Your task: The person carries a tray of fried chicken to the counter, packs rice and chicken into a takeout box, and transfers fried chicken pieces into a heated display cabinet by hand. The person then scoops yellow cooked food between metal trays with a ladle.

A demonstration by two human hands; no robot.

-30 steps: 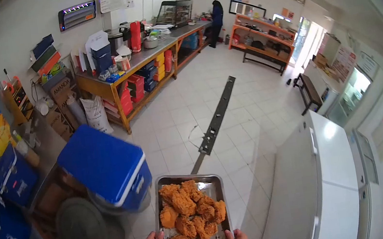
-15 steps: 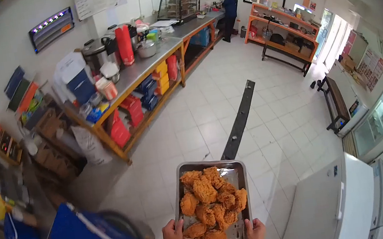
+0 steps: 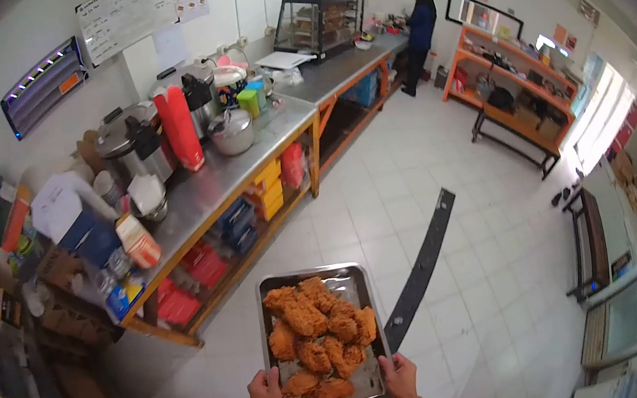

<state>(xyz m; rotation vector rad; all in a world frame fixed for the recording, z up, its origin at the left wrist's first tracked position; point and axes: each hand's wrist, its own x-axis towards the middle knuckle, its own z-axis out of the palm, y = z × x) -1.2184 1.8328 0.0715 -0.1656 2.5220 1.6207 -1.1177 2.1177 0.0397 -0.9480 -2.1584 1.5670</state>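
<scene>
A rectangular metal tray [image 3: 357,291] is held level in front of my body, at the bottom middle of the head view. Several pieces of fried chicken [image 3: 307,319] are heaped in it, with bare metal showing along the right side. My left hand [image 3: 265,394] is closed on the tray's left edge near its front corner. On the opposite edge, my right hand [image 3: 400,376] grips the tray with the thumb on top. The undersides of both hands' grips are hidden by the tray.
A long steel counter [image 3: 237,170] runs along the left, carrying pots, cups and a glass display case [image 3: 320,24]. A person [image 3: 420,42] stands at its far end. A dark strip [image 3: 422,270] lies on the tiled floor. Benches and orange shelves [image 3: 510,82] line the right.
The counter and display case appear nearer, and the blue bins at lower left have mostly slid out of view. The tray, still in both hands, sits slightly further left in view.
</scene>
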